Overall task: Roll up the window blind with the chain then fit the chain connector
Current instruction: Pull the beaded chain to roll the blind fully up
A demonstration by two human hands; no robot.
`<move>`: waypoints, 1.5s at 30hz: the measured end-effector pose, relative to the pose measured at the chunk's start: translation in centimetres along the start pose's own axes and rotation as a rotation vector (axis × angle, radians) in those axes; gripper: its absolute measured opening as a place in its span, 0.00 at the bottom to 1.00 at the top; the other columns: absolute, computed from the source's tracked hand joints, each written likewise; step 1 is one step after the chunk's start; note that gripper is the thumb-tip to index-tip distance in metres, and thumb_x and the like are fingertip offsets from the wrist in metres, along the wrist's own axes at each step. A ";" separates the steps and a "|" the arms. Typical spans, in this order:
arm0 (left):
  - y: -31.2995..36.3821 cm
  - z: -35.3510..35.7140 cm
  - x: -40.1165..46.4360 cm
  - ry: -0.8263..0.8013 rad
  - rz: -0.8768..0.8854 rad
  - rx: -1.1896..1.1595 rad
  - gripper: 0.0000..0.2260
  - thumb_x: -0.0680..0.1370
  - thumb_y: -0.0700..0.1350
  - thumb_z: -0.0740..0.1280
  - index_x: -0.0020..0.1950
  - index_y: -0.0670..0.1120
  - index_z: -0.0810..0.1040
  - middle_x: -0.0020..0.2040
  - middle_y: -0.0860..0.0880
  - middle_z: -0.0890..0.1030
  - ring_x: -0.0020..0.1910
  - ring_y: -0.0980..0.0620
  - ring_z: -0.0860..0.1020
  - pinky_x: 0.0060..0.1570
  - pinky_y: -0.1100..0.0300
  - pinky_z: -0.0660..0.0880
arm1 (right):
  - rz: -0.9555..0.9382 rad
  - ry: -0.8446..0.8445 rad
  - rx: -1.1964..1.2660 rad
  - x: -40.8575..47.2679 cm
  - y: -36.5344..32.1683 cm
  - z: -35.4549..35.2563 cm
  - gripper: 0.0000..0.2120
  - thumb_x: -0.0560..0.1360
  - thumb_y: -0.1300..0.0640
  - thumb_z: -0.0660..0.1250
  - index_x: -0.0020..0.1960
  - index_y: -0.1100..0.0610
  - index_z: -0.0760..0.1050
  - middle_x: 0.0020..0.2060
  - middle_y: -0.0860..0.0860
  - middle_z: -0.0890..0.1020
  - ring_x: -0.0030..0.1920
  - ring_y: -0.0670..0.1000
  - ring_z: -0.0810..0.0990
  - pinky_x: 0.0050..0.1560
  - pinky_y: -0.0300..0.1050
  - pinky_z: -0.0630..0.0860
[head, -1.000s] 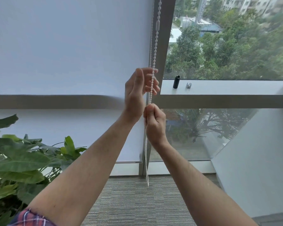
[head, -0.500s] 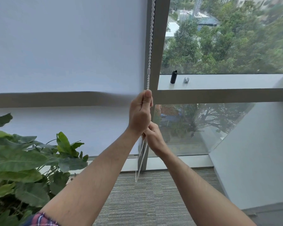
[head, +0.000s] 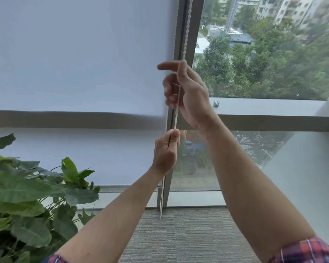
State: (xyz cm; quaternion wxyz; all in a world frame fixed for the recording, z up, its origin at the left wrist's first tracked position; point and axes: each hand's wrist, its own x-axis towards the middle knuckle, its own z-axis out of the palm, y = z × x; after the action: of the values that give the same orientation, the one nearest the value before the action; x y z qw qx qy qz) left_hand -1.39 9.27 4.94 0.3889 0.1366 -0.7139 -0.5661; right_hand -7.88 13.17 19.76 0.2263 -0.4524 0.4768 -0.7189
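The white roller blind [head: 80, 54] covers the left pane, its bottom bar low near the floor. The white bead chain [head: 187, 25] hangs along the dark window post, and its loop ends near the carpet. My right hand [head: 190, 93] is raised and curls round the chain, with the index finger sticking out to the left. Below it my left hand [head: 166, 150] pinches the same strand between thumb and fingers. A small metal connector piece [head: 216, 103] lies on the window ledge, just right of my right wrist.
A large leafy plant [head: 27, 198] fills the lower left. The dark window post [head: 196, 19] runs up behind the chain and a grey ledge [head: 273, 109] crosses the right pane. A white slanted wall [head: 308, 177] stands at the right, above grey carpet [head: 188, 234].
My right hand has moved from under my left hand to a higher point on the chain. My left hand has come down with the chain, and a black cylinder on the ledge is now hidden.
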 end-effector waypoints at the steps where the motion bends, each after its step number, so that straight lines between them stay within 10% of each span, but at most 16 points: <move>1: -0.6 -0.2 -0.4 0.000 -0.013 0.001 0.18 0.83 0.48 0.55 0.32 0.50 0.64 0.26 0.56 0.66 0.27 0.58 0.62 0.29 0.62 0.60 | -0.005 0.044 0.018 0.1 0.2 0.4 0.19 0.86 0.52 0.48 0.53 0.60 0.75 0.31 0.51 0.67 0.27 0.47 0.61 0.26 0.40 0.57; 5: -1.1 -0.3 -0.9 0.005 -0.038 -0.020 0.18 0.82 0.49 0.55 0.32 0.49 0.65 0.26 0.56 0.65 0.28 0.57 0.63 0.30 0.61 0.61 | -0.026 0.188 0.065 -0.4 2.0 1.7 0.19 0.85 0.52 0.50 0.37 0.55 0.67 0.24 0.43 0.62 0.22 0.42 0.57 0.23 0.33 0.54; 16: -1.9 -1.1 -0.4 -0.222 -0.063 -0.067 0.13 0.80 0.50 0.58 0.39 0.55 0.78 0.37 0.56 0.77 0.40 0.55 0.74 0.45 0.59 0.70 | -0.133 0.292 0.041 -1.4 3.2 1.4 0.16 0.82 0.54 0.53 0.35 0.56 0.64 0.24 0.45 0.63 0.22 0.43 0.58 0.23 0.43 0.50; 19: -2.8 -1.8 0.4 -0.166 -0.100 -0.117 0.12 0.77 0.44 0.58 0.49 0.42 0.80 0.46 0.44 0.81 0.48 0.49 0.77 0.53 0.50 0.72 | -0.134 0.322 -0.015 -2.2 4.4 1.1 0.17 0.82 0.55 0.54 0.35 0.55 0.66 0.24 0.43 0.65 0.22 0.42 0.60 0.22 0.39 0.53; 23: 0.1 -2.3 2.4 -0.068 -0.090 -0.227 0.18 0.78 0.41 0.54 0.40 0.54 0.81 0.37 0.56 0.80 0.39 0.57 0.76 0.42 0.57 0.72 | -0.134 0.348 -0.063 -3.2 6.2 0.9 0.18 0.81 0.52 0.55 0.33 0.51 0.68 0.24 0.43 0.66 0.23 0.42 0.62 0.23 0.37 0.59; 29: 7.3 -2.8 6.2 -0.049 0.088 -0.396 0.22 0.73 0.69 0.63 0.49 0.52 0.82 0.40 0.49 0.79 0.43 0.45 0.76 0.48 0.48 0.71 | -0.104 0.338 -0.137 -4.8 8.8 1.0 0.19 0.80 0.46 0.59 0.31 0.46 0.69 0.25 0.43 0.68 0.25 0.45 0.63 0.28 0.42 0.62; 35: 11.8 -1.9 7.7 -0.147 0.206 -0.388 0.18 0.84 0.49 0.50 0.55 0.38 0.73 0.33 0.44 0.72 0.29 0.48 0.69 0.29 0.52 0.63 | 0.043 0.335 -0.177 -7.3 12.4 0.3 0.19 0.82 0.51 0.56 0.31 0.48 0.67 0.26 0.41 0.67 0.26 0.43 0.62 0.28 0.40 0.60; 45: 7.9 0.2 5.9 -0.027 0.102 -0.310 0.14 0.83 0.43 0.56 0.37 0.46 0.68 0.25 0.56 0.67 0.23 0.58 0.61 0.22 0.63 0.58 | 0.229 0.267 -0.147 -10.1 15.1 -1.0 0.20 0.81 0.51 0.55 0.31 0.46 0.69 0.26 0.44 0.66 0.25 0.43 0.61 0.25 0.37 0.58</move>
State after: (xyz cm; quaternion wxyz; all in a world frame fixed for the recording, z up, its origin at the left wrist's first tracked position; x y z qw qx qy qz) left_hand -3.50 8.20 14.56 0.4239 0.0308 -0.6291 -0.6508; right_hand -5.43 14.62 1.80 0.2076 -0.3110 0.6024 -0.7052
